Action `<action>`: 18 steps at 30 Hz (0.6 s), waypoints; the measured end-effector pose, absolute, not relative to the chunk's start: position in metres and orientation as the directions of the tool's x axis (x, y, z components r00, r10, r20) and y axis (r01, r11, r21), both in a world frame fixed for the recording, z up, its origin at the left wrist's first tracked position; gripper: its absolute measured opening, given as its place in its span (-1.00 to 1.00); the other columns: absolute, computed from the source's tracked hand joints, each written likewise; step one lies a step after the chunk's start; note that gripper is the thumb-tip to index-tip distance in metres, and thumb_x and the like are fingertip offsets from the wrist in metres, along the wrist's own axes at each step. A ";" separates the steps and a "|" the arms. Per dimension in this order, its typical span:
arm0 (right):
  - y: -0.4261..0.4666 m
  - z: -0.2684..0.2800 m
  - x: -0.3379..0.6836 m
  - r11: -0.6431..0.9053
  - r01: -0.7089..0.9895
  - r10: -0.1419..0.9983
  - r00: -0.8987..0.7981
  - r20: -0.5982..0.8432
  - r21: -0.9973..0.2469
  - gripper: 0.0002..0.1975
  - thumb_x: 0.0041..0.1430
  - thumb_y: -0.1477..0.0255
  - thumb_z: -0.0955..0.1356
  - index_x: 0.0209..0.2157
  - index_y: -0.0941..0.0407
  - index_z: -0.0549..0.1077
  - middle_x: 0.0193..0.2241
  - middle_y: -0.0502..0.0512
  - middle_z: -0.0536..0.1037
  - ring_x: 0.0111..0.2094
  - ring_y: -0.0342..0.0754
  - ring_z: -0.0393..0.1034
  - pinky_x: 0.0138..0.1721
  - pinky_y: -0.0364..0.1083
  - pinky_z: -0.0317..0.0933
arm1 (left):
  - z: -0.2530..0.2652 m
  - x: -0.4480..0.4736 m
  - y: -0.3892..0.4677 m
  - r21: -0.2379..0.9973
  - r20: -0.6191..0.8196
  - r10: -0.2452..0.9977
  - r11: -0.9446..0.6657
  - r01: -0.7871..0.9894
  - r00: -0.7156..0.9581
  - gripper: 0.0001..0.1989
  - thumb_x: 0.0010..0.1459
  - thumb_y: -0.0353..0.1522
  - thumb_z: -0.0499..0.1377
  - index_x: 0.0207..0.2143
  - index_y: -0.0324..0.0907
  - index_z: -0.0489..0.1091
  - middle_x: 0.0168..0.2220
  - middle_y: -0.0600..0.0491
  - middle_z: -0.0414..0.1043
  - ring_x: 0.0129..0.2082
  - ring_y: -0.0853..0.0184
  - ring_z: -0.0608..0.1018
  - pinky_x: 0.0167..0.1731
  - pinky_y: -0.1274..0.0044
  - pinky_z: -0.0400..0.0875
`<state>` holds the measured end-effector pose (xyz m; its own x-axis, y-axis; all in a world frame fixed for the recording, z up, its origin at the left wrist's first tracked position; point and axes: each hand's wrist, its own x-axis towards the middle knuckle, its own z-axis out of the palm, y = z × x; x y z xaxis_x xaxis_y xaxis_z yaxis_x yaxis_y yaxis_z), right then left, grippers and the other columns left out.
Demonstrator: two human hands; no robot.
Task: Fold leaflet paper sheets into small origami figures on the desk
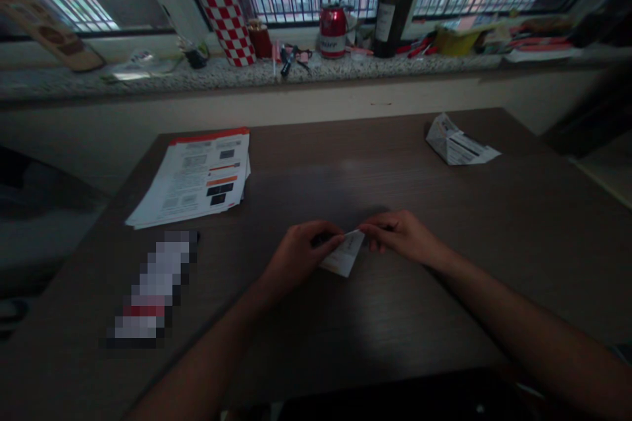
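Observation:
A small folded piece of printed white paper (344, 256) is held between my two hands, just above the dark wooden table (395, 329). My left hand (309, 247) pinches it at its upper left, thumb and fingers closed on the edge. At the upper right corner, my right hand (402, 237) has its thumb and forefinger closed on the paper. The fingers partly hide the paper's left side and top edge.
A stack of printed sheets (202, 177) lies at the table's back left, with a pixelated phone-shaped object (153, 286) nearer. A folded paper boat shape (459, 141) stands at the back right. On the windowsill are a red can (332, 31), a checkered bottle (230, 29) and clutter.

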<state>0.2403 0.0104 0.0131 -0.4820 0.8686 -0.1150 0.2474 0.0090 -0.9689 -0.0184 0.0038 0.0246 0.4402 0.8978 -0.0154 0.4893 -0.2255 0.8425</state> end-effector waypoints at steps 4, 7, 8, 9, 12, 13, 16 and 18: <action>0.016 0.010 0.245 0.036 0.260 0.913 -0.400 -0.074 -0.965 -0.57 0.36 0.03 0.38 -0.27 0.14 0.59 -0.47 0.05 0.59 -0.50 -0.13 0.46 -0.44 -0.14 0.36 | 0.025 -0.023 0.005 0.862 -0.003 0.920 -0.197 0.467 0.393 -0.80 0.35 -0.23 0.28 -0.07 -0.08 0.62 -0.13 0.05 0.68 -0.16 0.26 0.69 -0.13 0.47 0.56; 0.019 0.011 0.247 0.042 0.265 0.933 -0.355 -0.057 -0.963 -0.55 0.35 0.00 0.37 -0.30 0.13 0.57 -0.47 0.05 0.59 -0.50 -0.13 0.48 -0.42 -0.12 0.40 | 0.028 -0.024 0.006 0.874 -0.016 0.925 -0.171 0.455 0.379 -0.79 0.34 -0.26 0.27 -0.05 -0.11 0.60 -0.10 0.01 0.68 -0.13 0.23 0.69 -0.10 0.43 0.59; 0.019 0.011 0.246 0.032 0.263 0.936 -0.346 -0.063 -0.964 -0.55 0.35 -0.01 0.37 -0.30 0.12 0.56 -0.47 0.05 0.59 -0.50 -0.12 0.48 -0.42 -0.12 0.40 | 0.029 -0.024 0.006 0.877 -0.019 0.925 -0.167 0.451 0.379 -0.80 0.33 -0.27 0.26 -0.06 -0.11 0.60 -0.11 0.01 0.68 -0.13 0.22 0.69 -0.11 0.43 0.60; 0.019 0.012 0.246 0.019 0.259 0.939 -0.338 -0.072 -0.966 -0.54 0.34 -0.01 0.38 -0.29 0.13 0.56 -0.48 0.05 0.59 -0.50 -0.12 0.48 -0.43 -0.11 0.41 | 0.030 -0.024 0.006 0.876 -0.016 0.926 -0.168 0.452 0.376 -0.81 0.33 -0.27 0.26 -0.08 -0.12 0.60 -0.12 0.01 0.68 -0.14 0.22 0.69 -0.11 0.42 0.60; 0.017 0.013 0.244 -0.024 0.229 0.949 -0.302 -0.094 -0.973 -0.54 0.31 -0.01 0.40 -0.19 0.14 0.58 -0.50 0.03 0.58 -0.52 -0.11 0.48 -0.47 -0.12 0.42 | 0.032 -0.022 0.005 0.857 0.022 0.946 -0.185 0.481 0.323 -0.83 0.32 -0.25 0.26 -0.15 -0.12 0.59 -0.18 0.02 0.68 -0.18 0.21 0.69 -0.11 0.41 0.59; 0.017 0.013 0.243 -0.030 0.213 0.956 -0.279 -0.090 -0.976 -0.54 0.30 0.00 0.41 -0.14 0.13 0.58 -0.48 0.04 0.59 -0.52 -0.11 0.48 -0.48 -0.12 0.42 | 0.032 -0.022 0.005 0.850 0.038 0.954 -0.187 0.493 0.296 -0.83 0.32 -0.24 0.26 -0.16 -0.12 0.59 -0.19 0.02 0.68 -0.20 0.21 0.68 -0.12 0.41 0.59; 0.017 0.013 0.245 -0.029 0.180 0.978 -0.197 -0.065 -0.983 -0.53 0.27 0.03 0.45 0.00 0.10 0.55 -0.35 0.09 0.65 -0.54 -0.14 0.46 -0.55 -0.14 0.38 | 0.032 -0.023 0.005 0.843 0.084 0.972 -0.185 0.504 0.218 -0.84 0.32 -0.24 0.26 -0.17 -0.11 0.57 -0.20 0.04 0.66 -0.21 0.22 0.67 -0.16 0.43 0.58; 0.017 0.015 0.247 -0.029 0.193 0.984 -0.168 -0.062 -0.981 -0.55 0.26 0.03 0.45 -0.07 0.11 0.55 -0.31 0.11 0.66 -0.57 -0.16 0.42 -0.59 -0.15 0.34 | 0.031 -0.023 0.004 0.847 0.109 0.977 -0.188 0.498 0.183 -0.86 0.32 -0.26 0.26 -0.16 -0.11 0.56 -0.20 0.04 0.65 -0.20 0.23 0.66 -0.17 0.44 0.57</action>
<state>0.2466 0.0168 0.0149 -0.1677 0.9839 -0.0617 0.1930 -0.0286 -0.9808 -0.0234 0.0042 0.0311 0.1830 0.9771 0.1090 0.4976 -0.1876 0.8469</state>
